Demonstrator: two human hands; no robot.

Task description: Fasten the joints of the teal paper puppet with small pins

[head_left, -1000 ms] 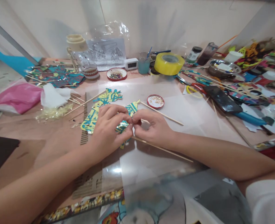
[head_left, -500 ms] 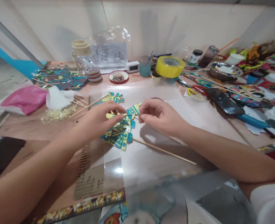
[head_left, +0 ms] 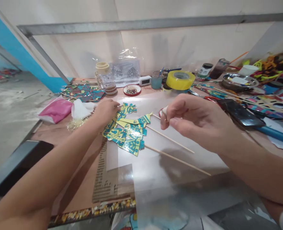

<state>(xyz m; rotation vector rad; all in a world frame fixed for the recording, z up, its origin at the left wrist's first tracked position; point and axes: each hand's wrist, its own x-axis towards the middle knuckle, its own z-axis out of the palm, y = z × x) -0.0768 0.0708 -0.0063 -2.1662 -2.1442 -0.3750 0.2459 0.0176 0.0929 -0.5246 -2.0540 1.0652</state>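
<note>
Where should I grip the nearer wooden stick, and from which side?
I'd probably pinch the nearer wooden stick mid-length, with the right hand from the right and above: it is thin, lies low, and its right end juts clear of the blue-and-yellow figure.

The one camera sits on the person's head and looks forward and down, from close above the desk (head_left: 79, 191). It faces the wall (head_left: 136, 41) behind, takes in some floor (head_left: 14, 108) at the left, and has the right hand (head_left: 196, 121) nearer to it than the left hand (head_left: 106, 112).
</note>
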